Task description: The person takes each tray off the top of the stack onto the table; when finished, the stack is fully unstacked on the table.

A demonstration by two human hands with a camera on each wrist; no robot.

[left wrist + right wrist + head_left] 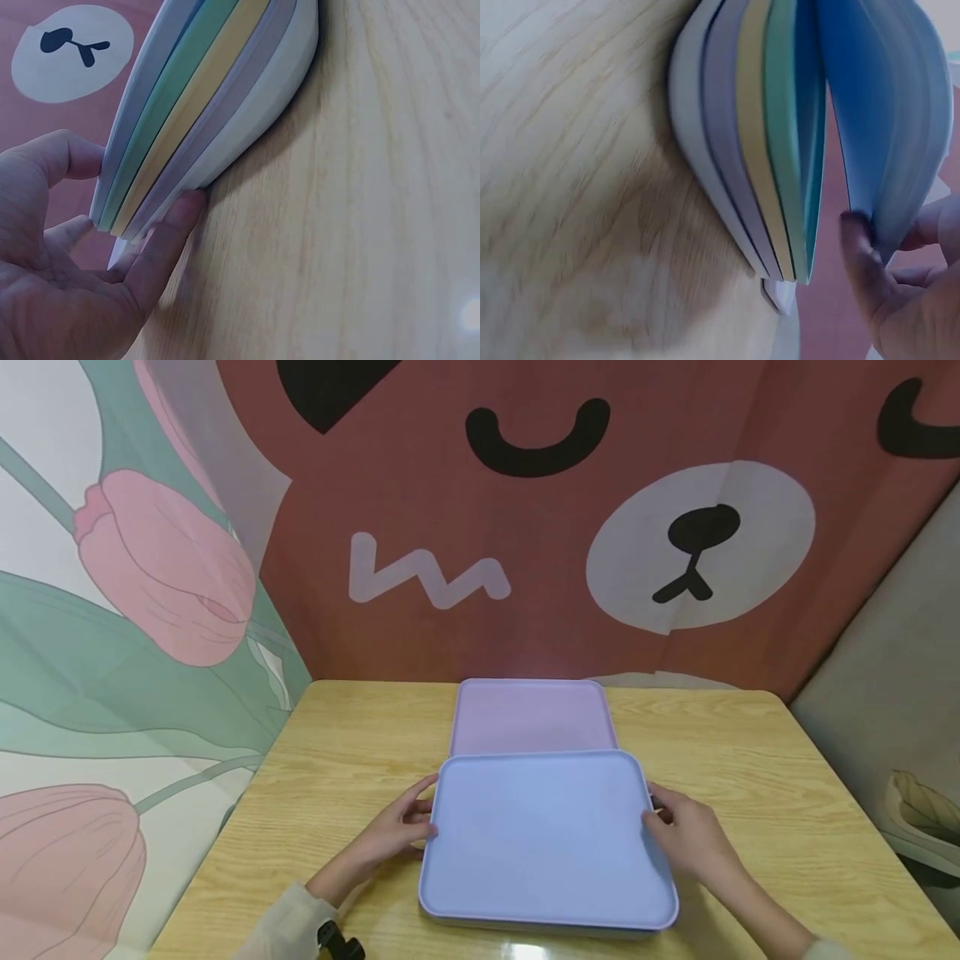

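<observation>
A rectangular light-blue tray [543, 839] tops a stack of pastel trays. Under it are green [163, 112], yellow [193, 116], purple [225, 105] and whitish [262, 112] layers. My left hand [393, 827] holds the stack's left side, one fingertip against the blue rim and another low by the whitish layer. On the right, my right hand [690, 831] pinches the blue tray's edge between thumb and fingers. That edge is raised, and the right wrist view shows a gap between it and the green tray [786, 150]. At the left, the blue tray still meets the layers below.
A pale purple tray or lid [534, 718] lies behind the stack, partly covered by it in view. Everything stands on a wood-grain table [360, 735]. A bear-print cloth [420, 643] hangs along the back edge. A black object [341, 941] sits at the left sleeve.
</observation>
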